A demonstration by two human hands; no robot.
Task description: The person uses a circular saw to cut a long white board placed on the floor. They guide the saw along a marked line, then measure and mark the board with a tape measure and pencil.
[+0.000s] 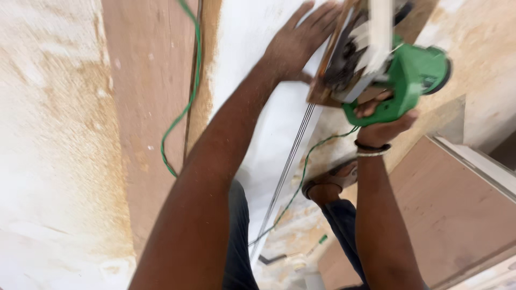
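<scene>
A thin green power cord (185,102) trails slack over the brown plywood sheet (153,107), the left hand (298,43) presses open and flat on the white laminated board (252,48), apparently steadying it (it grips nothing), while the right hand (384,115) is wrapped tight round the handle of the green handheld power saw (411,75) at the board's edge.

Sawdust-strewn floor (59,139) bears white board (252,80), plywood (153,107).

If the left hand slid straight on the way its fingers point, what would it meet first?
Probably the base of the green power saw, just ahead of the left hand, which lies flat on the white board; depth is unclear.
</scene>
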